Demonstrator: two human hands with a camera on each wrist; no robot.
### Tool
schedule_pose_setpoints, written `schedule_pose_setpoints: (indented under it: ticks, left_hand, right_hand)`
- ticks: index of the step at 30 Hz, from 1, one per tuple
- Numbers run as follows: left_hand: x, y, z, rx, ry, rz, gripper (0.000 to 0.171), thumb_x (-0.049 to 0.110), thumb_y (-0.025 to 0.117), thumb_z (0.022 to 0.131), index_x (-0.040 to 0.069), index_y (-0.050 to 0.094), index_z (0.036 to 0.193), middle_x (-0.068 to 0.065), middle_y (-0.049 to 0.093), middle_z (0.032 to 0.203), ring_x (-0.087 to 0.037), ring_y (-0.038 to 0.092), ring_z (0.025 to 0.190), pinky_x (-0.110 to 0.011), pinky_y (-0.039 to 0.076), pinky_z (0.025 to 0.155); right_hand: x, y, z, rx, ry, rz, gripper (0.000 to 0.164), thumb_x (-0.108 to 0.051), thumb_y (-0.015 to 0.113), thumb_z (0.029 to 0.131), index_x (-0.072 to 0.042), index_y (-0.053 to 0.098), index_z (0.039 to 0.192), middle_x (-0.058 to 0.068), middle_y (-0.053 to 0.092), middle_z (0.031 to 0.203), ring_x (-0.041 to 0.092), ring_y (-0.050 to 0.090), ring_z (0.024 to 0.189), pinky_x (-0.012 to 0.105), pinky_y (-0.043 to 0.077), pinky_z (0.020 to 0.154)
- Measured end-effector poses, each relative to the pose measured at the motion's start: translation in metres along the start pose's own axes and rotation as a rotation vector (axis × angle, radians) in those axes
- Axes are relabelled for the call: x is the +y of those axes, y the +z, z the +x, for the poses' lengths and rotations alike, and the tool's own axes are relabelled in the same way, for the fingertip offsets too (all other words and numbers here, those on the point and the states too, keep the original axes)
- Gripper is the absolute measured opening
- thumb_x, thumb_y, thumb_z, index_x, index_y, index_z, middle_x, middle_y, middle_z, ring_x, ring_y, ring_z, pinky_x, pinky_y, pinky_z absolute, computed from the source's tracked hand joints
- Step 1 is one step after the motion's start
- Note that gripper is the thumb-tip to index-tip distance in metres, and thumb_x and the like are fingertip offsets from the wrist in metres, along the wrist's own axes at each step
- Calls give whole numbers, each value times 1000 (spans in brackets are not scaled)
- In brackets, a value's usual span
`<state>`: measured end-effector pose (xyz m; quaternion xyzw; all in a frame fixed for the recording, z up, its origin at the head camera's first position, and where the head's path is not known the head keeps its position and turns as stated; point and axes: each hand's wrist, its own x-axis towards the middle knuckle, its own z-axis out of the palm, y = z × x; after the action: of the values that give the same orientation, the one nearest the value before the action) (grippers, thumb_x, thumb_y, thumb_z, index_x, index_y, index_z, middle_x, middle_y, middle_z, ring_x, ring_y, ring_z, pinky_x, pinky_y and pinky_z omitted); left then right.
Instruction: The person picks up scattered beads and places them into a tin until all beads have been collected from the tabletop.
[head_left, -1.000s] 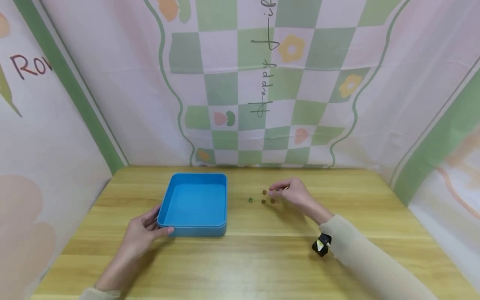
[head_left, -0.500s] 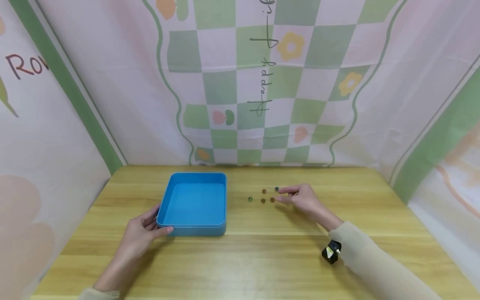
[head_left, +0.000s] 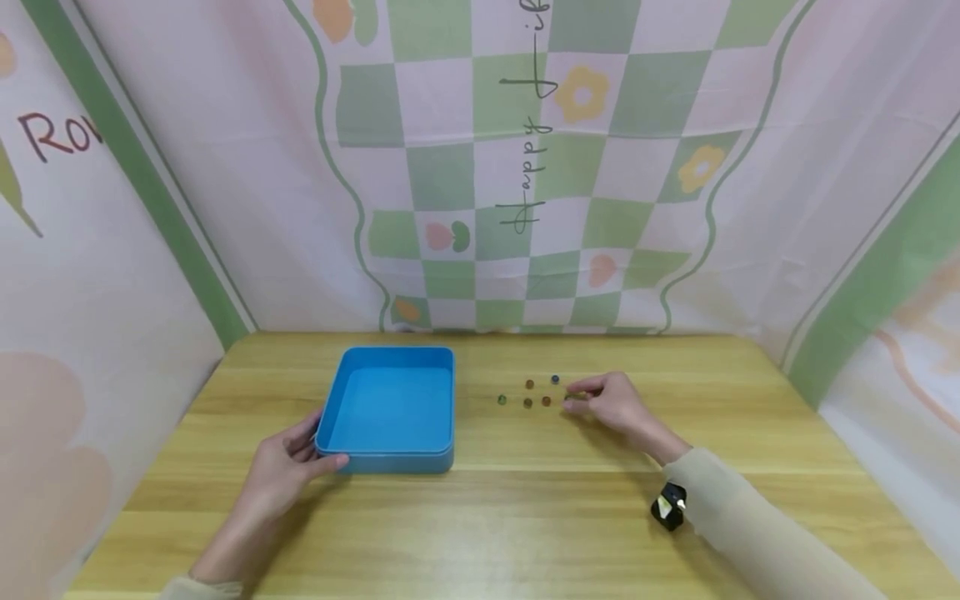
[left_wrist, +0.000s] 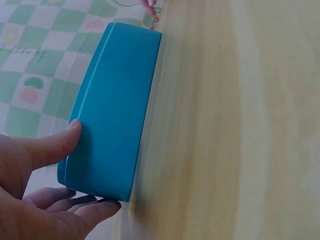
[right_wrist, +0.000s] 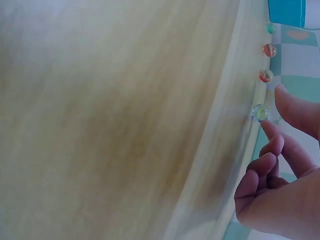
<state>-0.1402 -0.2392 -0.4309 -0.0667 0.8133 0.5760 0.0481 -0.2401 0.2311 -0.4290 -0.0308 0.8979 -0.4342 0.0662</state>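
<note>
My left hand holds the near left corner of a square, open-topped blue box. In the left wrist view its thumb lies on the box's side wall and the fingers bend around the end. My right hand is at the right end of a small group of glass marbles. The right wrist view shows its index fingertip at a clear marble with yellow-green inside, the thumb standing apart. To the left lie a green marble, several brownish-red marbles and a blue marble.
The wooden table carries box and marbles. Behind it hangs a patterned curtain with green and white checks, and fabric closes in both sides. A small black device sits at the right sleeve's cuff.
My right hand has shifted right, away from the marbles on the left, and the blue marble it covered now shows. The left hand and the box have stayed in place.
</note>
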Motion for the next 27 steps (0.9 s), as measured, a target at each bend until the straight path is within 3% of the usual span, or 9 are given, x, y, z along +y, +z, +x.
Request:
schedule_pose_setpoints:
  ticks: [9,27]
  left_hand:
    - [-1,1,2,1,25,-8,90,14,88,89,-2,35,161,-25,36,163,-43,44,144,-39,49,107]
    - [-2,0,1,9,0,-19,89,14,87,90,1,36,162,-23,36,164,-41,44,145,-40,49,107]
  right_hand:
    - [3,-1,2,9,-5,-52,41,-18,85,90,2,74,124,25,69,130,35,63,111,52,54,96]
    - [2,-4,5,6,9,-92,32,-20,86,91,-2,79,116,26,68,132,44,60,120,60,49,102]
